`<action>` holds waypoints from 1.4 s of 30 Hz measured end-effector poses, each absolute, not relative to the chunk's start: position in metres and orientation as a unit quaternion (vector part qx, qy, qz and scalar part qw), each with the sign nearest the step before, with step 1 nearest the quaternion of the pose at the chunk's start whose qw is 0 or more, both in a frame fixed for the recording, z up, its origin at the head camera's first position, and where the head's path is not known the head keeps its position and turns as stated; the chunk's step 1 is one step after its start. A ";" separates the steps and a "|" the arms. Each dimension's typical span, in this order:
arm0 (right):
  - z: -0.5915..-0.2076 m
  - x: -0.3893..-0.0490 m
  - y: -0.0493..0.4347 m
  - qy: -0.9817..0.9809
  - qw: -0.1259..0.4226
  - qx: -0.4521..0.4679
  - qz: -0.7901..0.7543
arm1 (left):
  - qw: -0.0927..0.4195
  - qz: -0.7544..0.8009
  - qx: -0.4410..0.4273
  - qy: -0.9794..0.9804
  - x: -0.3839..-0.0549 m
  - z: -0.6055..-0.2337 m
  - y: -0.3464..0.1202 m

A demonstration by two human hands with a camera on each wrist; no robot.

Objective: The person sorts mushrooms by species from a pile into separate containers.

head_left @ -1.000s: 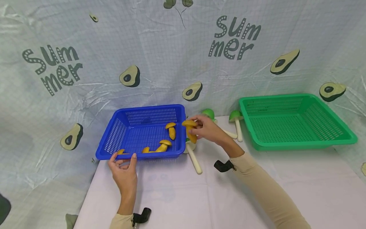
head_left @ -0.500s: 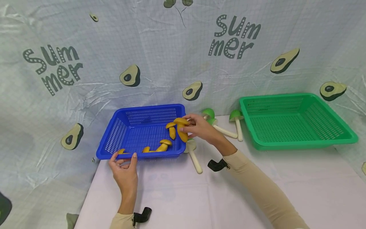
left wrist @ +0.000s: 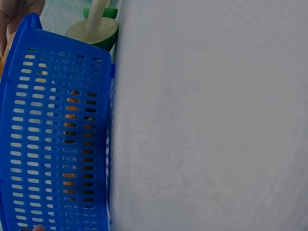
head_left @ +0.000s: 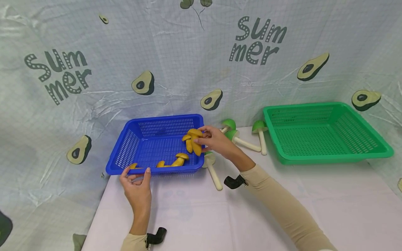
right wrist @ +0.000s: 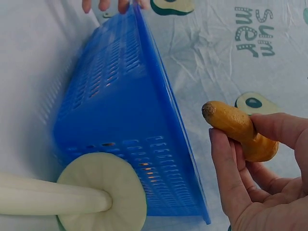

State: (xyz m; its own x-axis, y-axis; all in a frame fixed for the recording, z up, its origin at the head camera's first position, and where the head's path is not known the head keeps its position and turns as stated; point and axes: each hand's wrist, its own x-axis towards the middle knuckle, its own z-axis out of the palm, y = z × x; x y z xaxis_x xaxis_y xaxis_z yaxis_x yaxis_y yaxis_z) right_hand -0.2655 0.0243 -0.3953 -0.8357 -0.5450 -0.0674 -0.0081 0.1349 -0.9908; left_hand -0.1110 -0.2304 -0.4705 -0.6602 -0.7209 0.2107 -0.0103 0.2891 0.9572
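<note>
Head view, and pinching a yellow mushroom [head_left: 196,143] in the right hand [head_left: 216,141], thumb and fingers clamped on its stem, cap up! Holding it over the right end of the blue basket [head_left: 166,127], in front of another yellow mushroom [head_left: 188,143]; impossible to tell whether touching that one. Down now to the left hand [head_left: 138,190], gripping the basket's near rim, thumb and index finger spread apart along it. Behind that rim, on to three further yellow mushrooms [head_left: 180,159], partly hidden. Off to the right, to four green-capped mushrooms [head_left: 259,127] on the white table [head_left: 201,223], then to the green basket [head_left: 314,160], just beside one of them.

Left wrist view: looking along the blue basket's slotted wall, with orange-yellow showing through. Catching just a fingertip at the bottom, too little to tell the grip. Up top, spotting a green cap's pale underside beside the basket.

Right wrist view, and close on the pinch: clamped firmly between thumb and fingertips, with the mushroom's dark stem end pointing away from the palm. Lower left, showing a pale stem and cap underside in front of the basket wall.
</note>
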 end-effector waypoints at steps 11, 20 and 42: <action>-0.395 -0.264 0.024 0.714 0.208 -0.161 -0.648 | 0.328 -0.539 0.249 -0.734 -0.110 -0.471 -0.230; -0.404 -0.267 0.039 0.734 0.182 -0.164 -0.633 | 0.331 -0.543 0.247 -0.731 -0.110 -0.469 -0.230; -0.419 -0.263 0.066 0.737 0.187 -0.151 -0.632 | 0.334 -0.536 0.246 -0.736 -0.110 -0.471 -0.230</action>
